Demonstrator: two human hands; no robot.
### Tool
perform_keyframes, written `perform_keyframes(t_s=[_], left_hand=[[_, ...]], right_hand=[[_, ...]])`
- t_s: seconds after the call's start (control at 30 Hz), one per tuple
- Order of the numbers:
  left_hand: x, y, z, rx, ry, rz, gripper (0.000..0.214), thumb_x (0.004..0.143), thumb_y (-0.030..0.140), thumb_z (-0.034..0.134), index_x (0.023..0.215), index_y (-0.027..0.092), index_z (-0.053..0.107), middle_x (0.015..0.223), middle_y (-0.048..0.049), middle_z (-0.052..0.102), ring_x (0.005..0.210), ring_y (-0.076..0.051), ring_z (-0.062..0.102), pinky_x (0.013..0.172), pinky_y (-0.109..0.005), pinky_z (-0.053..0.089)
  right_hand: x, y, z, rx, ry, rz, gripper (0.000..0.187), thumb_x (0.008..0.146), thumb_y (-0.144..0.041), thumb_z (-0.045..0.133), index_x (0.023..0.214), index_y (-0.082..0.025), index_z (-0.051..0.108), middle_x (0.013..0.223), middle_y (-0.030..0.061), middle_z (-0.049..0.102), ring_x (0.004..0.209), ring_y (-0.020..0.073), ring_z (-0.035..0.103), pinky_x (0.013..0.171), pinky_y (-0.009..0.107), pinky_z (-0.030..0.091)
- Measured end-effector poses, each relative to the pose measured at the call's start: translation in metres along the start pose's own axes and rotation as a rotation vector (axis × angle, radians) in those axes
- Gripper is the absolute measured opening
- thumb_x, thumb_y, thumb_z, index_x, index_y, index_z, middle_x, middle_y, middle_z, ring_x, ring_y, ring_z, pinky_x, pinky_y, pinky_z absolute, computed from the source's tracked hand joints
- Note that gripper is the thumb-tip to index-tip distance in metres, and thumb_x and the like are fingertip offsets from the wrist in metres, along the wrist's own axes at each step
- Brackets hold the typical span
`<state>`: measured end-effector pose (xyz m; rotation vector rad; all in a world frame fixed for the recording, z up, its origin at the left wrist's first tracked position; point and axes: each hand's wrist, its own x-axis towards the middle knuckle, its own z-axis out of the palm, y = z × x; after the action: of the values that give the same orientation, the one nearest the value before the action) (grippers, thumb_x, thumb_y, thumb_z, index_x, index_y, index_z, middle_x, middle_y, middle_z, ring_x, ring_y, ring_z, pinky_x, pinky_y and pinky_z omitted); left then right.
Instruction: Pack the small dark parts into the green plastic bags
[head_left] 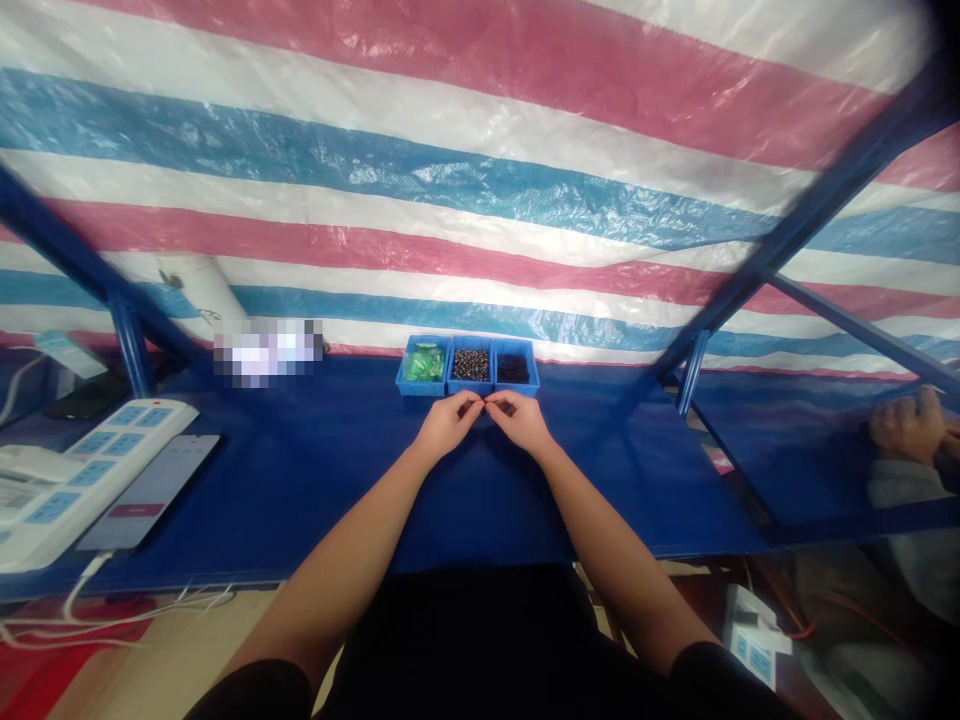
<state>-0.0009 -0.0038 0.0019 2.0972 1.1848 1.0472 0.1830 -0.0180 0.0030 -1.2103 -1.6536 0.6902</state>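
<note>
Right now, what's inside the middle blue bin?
The middle bin is filled with small dark brown pieces, too small to identify from here. They cover its floor, so the bottom can't be seen.

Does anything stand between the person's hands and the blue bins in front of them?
Nothing visible does: the left hand and right hand meet at the fingertips, right at the front edge of the three blue bins.

White power strip [97, 482] beside smartphone [150, 490] on blue sheet [300, 500]; striped tarpaulin [450, 170] behind blue steel frame [810, 230].
</note>
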Motion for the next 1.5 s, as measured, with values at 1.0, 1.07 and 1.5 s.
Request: perform_keyframes(t_s=[1.0,1.07,1.5], left_hand=[[-0.0003,0.0017,-0.0004,-0.015,-0.003,0.009,0.027,0.092,0.044,0.051,0.101,0.022,0.063,0.068,0.003,0.061,0.06,-0.012,0.056,0.062,-0.024,0.044],[-0.0003,0.0014,-0.0003,-0.02,-0.003,0.012,0.025,0.091,0.042,0.052,0.101,0.022,0.063,0.067,0.0036,0.06,0.06,-0.012,0.055,0.062,-0.023,0.044],[-0.0006,0.0042,-0.0017,-0.023,-0.016,-0.007,0.026,0.092,0.043,0.051,0.1,0.022,0.063,0.07,0.0034,0.061,0.061,-0.011,0.055,0.063,-0.023,0.044]], right_hand=[[0.0001,-0.0007,0.0003,0.013,-0.006,-0.01,0.02,0.082,-0.034,0.061,0.093,-0.021,0.073,0.089,0.0037,0.074,0.074,0.0174,0.067,0.066,0.029,0.053],[-0.0001,-0.0017,-0.0003,0.008,-0.011,-0.003,0.02,0.082,-0.034,0.061,0.093,-0.021,0.073,0.089,0.0037,0.074,0.075,0.0175,0.068,0.067,0.029,0.054],[0.0002,0.0013,0.0009,0.003,-0.002,0.001,0.02,0.082,-0.033,0.062,0.093,-0.022,0.073,0.087,0.0028,0.074,0.075,0.0168,0.068,0.066,0.028,0.053]])
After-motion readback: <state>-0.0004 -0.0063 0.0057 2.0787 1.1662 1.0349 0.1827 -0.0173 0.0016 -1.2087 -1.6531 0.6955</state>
